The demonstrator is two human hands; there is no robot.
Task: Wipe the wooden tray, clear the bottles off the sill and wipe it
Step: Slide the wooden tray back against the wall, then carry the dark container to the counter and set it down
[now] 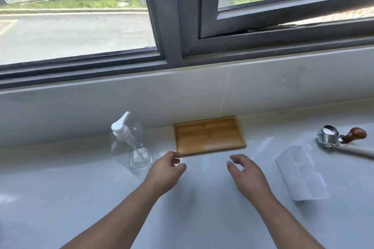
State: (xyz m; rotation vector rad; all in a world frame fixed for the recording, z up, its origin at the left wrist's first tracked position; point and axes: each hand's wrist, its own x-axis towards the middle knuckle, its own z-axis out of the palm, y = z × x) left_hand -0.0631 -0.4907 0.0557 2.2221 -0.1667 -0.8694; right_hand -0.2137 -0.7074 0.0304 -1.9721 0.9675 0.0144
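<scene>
A small rectangular wooden tray [209, 136] lies flat on the pale counter against the low tiled wall under the window. To its left stands a clear pump bottle [129, 147] with a white pump head. The white sill [141, 83] runs above the wall, with nothing standing on its visible stretch. My left hand [165, 170] hovers just in front of the tray's near left corner, fingers curled and apart, holding nothing. My right hand [245, 172] hovers a little in front of the tray's near right side, fingers spread, also holding nothing.
A white box-like holder [301, 174] lies tilted on the counter at the right. Behind it rest a metal portafilter [332, 139] with a pale handle and a brown-knobbed tamper [355, 134]. The grey window frame [174, 26] stands above; the right pane is tilted open.
</scene>
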